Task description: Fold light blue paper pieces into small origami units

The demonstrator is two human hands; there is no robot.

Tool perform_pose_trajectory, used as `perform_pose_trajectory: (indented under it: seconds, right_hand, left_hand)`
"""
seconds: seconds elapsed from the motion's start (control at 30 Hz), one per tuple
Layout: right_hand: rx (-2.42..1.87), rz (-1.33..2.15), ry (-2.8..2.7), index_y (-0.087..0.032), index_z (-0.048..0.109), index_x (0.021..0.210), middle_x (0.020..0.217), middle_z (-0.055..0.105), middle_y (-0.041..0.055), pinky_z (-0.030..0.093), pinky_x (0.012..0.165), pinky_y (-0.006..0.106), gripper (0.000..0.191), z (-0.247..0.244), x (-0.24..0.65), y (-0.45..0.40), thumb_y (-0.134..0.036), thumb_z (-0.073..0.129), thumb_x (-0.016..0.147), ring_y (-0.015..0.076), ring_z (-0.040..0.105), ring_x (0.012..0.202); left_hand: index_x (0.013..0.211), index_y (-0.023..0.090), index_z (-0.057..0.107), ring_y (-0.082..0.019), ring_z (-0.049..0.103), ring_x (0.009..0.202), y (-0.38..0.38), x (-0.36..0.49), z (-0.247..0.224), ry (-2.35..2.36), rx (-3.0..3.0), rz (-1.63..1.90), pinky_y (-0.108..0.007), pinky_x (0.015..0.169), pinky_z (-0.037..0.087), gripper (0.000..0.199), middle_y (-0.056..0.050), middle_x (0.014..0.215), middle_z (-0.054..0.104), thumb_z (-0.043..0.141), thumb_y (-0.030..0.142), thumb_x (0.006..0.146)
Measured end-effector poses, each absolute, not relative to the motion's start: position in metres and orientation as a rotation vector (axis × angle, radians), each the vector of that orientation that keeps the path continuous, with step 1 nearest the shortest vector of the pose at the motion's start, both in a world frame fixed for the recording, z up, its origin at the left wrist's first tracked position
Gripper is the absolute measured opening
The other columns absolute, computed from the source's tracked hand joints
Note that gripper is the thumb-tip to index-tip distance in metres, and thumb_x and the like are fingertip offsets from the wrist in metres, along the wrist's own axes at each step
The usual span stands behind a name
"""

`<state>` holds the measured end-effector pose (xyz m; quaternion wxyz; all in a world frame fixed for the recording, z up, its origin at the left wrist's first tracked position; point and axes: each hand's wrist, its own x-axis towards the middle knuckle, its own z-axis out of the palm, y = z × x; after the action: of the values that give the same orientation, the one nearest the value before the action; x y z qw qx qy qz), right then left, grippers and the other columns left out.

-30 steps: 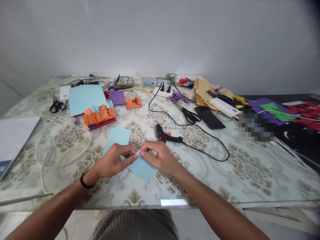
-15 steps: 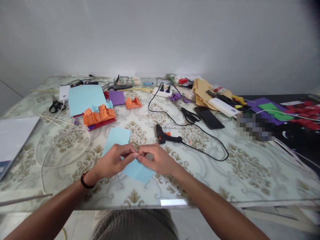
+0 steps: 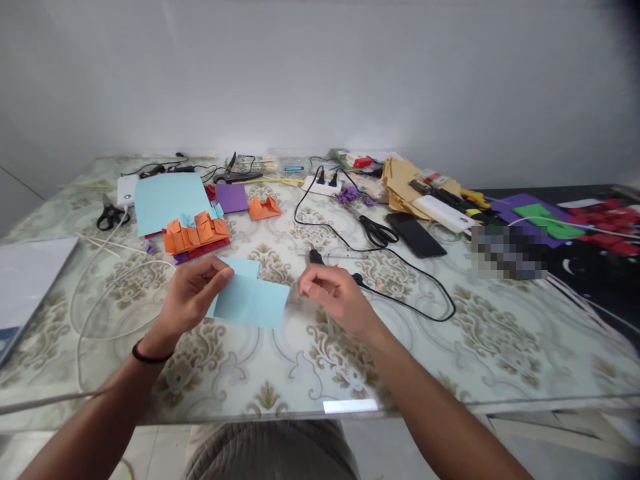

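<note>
Pinched by the closed left hand [image 3: 190,297] alone, a blue sheet [image 3: 255,303] is held, the right hand [image 3: 343,298] being half-curled, contents unclear, at three o'clock.

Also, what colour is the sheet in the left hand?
The sheet is light blue, clearest in the head view.

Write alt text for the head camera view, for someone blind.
A left hand holds a light blue paper sheet above a floral-patterned table; the empty right hand hovers over a black glue gun. Behind lie folded orange paper pieces and black-handled scissors.
</note>
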<state>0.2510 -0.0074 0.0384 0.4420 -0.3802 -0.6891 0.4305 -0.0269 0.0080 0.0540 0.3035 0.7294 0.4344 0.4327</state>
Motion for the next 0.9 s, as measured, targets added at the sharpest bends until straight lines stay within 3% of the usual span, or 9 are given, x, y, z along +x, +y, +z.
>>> perform_pose_trajectory:
  seconds: [0.17, 0.4, 0.57, 0.9]
  right_hand:
    - [-0.962, 0.988, -1.652, -0.02, 0.068, 0.098, 0.097, 0.068, 0.0056, 0.051, 0.087, 0.032, 0.009, 0.032, 0.24, -0.011, -0.028, 0.065, 0.094, 0.0197, 0.065, 0.092]
    - [-0.997, 1.069, -1.697, -0.019, 0.066, 0.084, 0.084, 0.067, 0.0024, 0.05, 0.081, 0.031, 0.008, 0.023, 0.231, -0.013, -0.024, 0.066, 0.09, 0.0175, 0.062, 0.082]
    - [-0.958, 1.024, -1.772, -0.02, 0.064, 0.081, 0.081, 0.066, 0.001, 0.049, 0.078, 0.03, 0.006, 0.024, 0.228, -0.013, -0.015, 0.065, 0.085, 0.0163, 0.06, 0.078]
    - [-0.884, 0.977, -1.866, -0.02, 0.065, 0.082, 0.08, 0.064, 0.001, 0.048, 0.074, 0.028, 0.007, 0.023, 0.221, -0.017, -0.013, 0.066, 0.083, 0.016, 0.06, 0.076]
  left_hand:
    - [0.077, 0.016, 0.065, -0.008, 0.047, 0.053, 0.001, -0.016, 0.052, 1.119, 2.083, 1.021, -0.021, 0.05, 0.034, 0.028, 0.004, 0.06, 0.055, 0.061, 0.031, 0.1]
    - [0.077, 0.016, 0.067, -0.009, 0.054, 0.055, -0.002, -0.01, 0.05, 1.096, 2.077, 0.963, -0.021, 0.053, 0.04, 0.029, 0.002, 0.063, 0.064, 0.062, 0.033, 0.099]
    - [0.092, 0.019, 0.077, -0.015, 0.07, 0.076, -0.003, -0.006, 0.048, 1.013, 2.05, 0.802, -0.024, 0.071, 0.051, 0.016, -0.003, 0.087, 0.079, 0.07, 0.032, 0.095]
    - [0.087, 0.018, 0.075, -0.013, 0.068, 0.073, -0.011, 0.005, 0.04, 1.011, 2.037, 0.775, -0.022, 0.07, 0.051, 0.007, 0.0, 0.081, 0.078, 0.069, 0.019, 0.091]
